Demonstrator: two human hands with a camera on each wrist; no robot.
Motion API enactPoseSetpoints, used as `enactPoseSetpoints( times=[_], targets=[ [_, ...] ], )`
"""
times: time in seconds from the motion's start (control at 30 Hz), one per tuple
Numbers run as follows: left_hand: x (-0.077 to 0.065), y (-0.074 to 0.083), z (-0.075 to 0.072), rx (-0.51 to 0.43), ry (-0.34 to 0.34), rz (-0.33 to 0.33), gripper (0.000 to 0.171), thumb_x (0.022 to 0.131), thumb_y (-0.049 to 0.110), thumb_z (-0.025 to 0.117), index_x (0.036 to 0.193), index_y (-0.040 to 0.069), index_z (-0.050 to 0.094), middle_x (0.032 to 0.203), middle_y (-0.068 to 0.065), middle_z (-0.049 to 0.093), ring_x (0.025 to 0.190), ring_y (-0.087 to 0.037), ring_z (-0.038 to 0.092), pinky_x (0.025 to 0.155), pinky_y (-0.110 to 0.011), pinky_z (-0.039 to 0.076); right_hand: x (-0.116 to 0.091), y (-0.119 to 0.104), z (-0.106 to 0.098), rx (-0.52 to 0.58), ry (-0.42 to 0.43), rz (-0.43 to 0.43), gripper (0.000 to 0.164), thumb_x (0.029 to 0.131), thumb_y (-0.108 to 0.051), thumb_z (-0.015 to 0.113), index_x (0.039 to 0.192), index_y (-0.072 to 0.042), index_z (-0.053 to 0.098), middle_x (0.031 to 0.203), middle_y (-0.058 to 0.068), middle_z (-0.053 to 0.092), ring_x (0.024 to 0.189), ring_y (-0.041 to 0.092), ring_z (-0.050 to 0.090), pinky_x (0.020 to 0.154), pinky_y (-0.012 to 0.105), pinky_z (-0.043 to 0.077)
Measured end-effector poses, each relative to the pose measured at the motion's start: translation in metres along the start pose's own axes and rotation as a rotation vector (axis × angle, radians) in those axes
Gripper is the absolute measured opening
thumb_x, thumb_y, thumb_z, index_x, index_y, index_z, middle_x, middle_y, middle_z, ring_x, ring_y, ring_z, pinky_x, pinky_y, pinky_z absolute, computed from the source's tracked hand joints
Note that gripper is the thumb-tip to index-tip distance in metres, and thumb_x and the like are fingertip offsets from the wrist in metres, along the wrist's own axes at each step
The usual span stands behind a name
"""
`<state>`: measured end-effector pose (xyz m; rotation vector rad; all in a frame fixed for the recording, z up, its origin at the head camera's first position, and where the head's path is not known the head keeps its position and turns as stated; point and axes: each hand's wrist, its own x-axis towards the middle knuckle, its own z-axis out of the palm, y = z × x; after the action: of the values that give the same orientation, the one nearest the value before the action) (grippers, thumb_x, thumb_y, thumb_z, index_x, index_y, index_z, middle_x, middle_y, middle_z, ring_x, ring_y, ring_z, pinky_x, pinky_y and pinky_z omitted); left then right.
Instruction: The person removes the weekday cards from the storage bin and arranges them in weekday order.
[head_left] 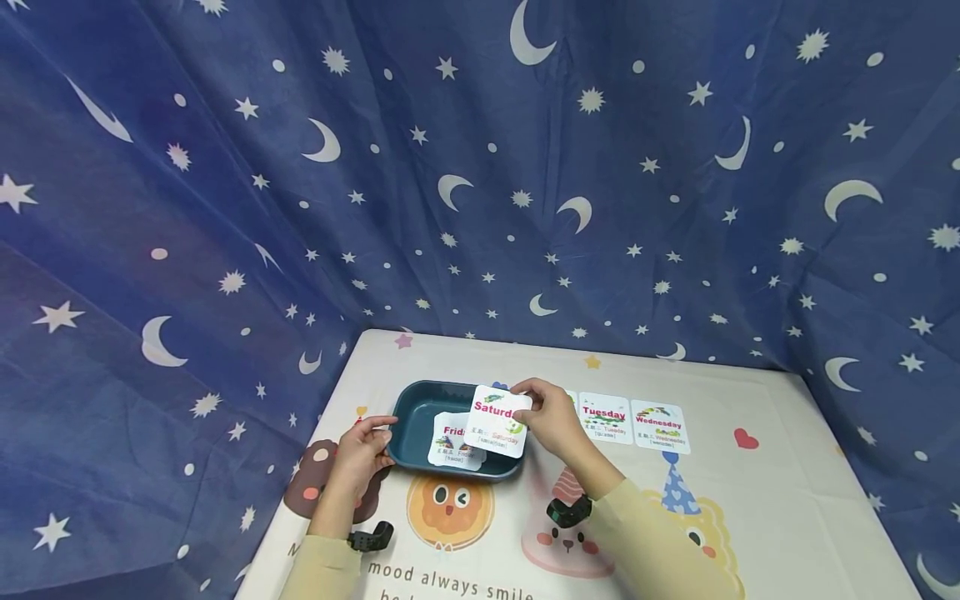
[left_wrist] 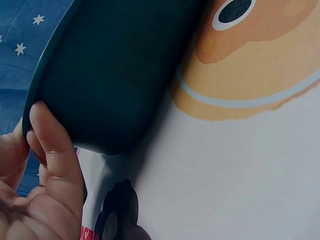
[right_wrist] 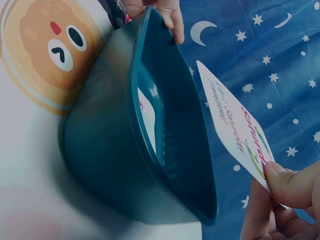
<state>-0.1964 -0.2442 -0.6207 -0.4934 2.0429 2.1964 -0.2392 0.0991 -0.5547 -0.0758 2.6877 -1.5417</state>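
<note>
At lower ctr-left of the head view, the left hand (head_left: 358, 458) grips the rim of the dark teal tray (head_left: 411, 435) betw. thumb and fingers. Inside lies the Friday card (head_left: 453, 455), partly covered. Near ctr, the Saturday card (head_left: 495, 427) is above the tray's right part, apart from the rim; the right hand (head_left: 552, 422) pinches its edge w/ thumb and fingers. Further right, on the table (head_left: 795, 483), are a mostly hidden card (head_left: 572, 399), the Tuesday card (head_left: 604, 417) and the Wednesday card (head_left: 659, 426), in a row. I judge the work part done: three are in the row, min. two are not; which way cards go, I cannot tell. The Saturday card looks white, flat, approx. square, w/ rounded corners, pink-red title, greenish pics.
</note>
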Motion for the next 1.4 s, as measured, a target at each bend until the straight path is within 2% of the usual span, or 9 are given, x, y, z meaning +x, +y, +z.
enactPoseSetpoints(
  times=[0.13,0.4,0.6,0.83,1.2,1.4],
  targets=[
    [-0.001,0.001,-0.001,0.009,0.003,0.000,0.033,0.109,0.001,0.057,0.141,-0.002,0.063,0.088,-0.005,0.057,0.067,-0.013,0.058,0.064,-0.025,0.058,-0.001,0.002,-0.010,-0.002,-0.002,0.007,0.039,0.084,0.003,0.085,0.117,-0.018,0.079,0.088,0.005,0.056,0.077,0.019,0.051,0.059,0.024,0.046],
    [-0.002,0.001,0.000,-0.001,0.002,0.003,0.032,0.108,0.000,0.057,0.139,-0.003,0.063,0.088,-0.007,0.056,0.066,-0.014,0.057,0.062,-0.025,0.058,-0.008,0.009,-0.028,-0.024,0.001,0.006,0.038,0.085,0.003,0.085,0.117,-0.017,0.079,0.088,0.006,0.055,0.077,0.020,0.051,0.057,0.023,0.039],
    [0.000,0.000,0.000,0.005,0.008,-0.003,0.033,0.108,0.000,0.057,0.140,-0.002,0.064,0.089,-0.006,0.058,0.066,-0.014,0.058,0.063,-0.025,0.058,-0.013,0.017,-0.040,-0.031,-0.020,0.023,0.040,0.086,0.003,0.085,0.119,-0.017,0.078,0.089,0.006,0.055,0.079,0.021,0.051,0.058,0.023,0.041],
    [0.000,0.000,0.001,0.015,0.009,0.000,0.034,0.108,-0.001,0.056,0.141,-0.002,0.063,0.090,-0.005,0.058,0.068,-0.013,0.058,0.063,-0.025,0.058,-0.017,0.027,-0.055,-0.050,-0.021,0.004,0.038,0.087,0.003,0.084,0.120,-0.016,0.078,0.088,0.006,0.056,0.080,0.021,0.050,0.062,0.024,0.041],
    [-0.001,0.001,0.001,0.022,0.008,0.003,0.034,0.108,0.001,0.057,0.142,-0.002,0.063,0.091,-0.005,0.058,0.068,-0.013,0.057,0.063,-0.025,0.058,-0.025,0.035,-0.074,-0.057,-0.013,0.032,0.039,0.087,0.005,0.082,0.122,-0.013,0.077,0.089,0.008,0.056,0.078,0.021,0.051,0.057,0.023,0.044],
    [-0.001,0.001,0.001,0.028,0.017,0.001,0.033,0.108,0.000,0.057,0.141,-0.002,0.064,0.092,-0.005,0.058,0.068,-0.013,0.056,0.063,-0.025,0.058,-0.027,0.044,-0.085,-0.080,-0.026,0.013,0.037,0.088,0.006,0.081,0.121,-0.011,0.077,0.084,0.007,0.056,0.074,0.019,0.050,0.057,0.024,0.045]
  ],
)
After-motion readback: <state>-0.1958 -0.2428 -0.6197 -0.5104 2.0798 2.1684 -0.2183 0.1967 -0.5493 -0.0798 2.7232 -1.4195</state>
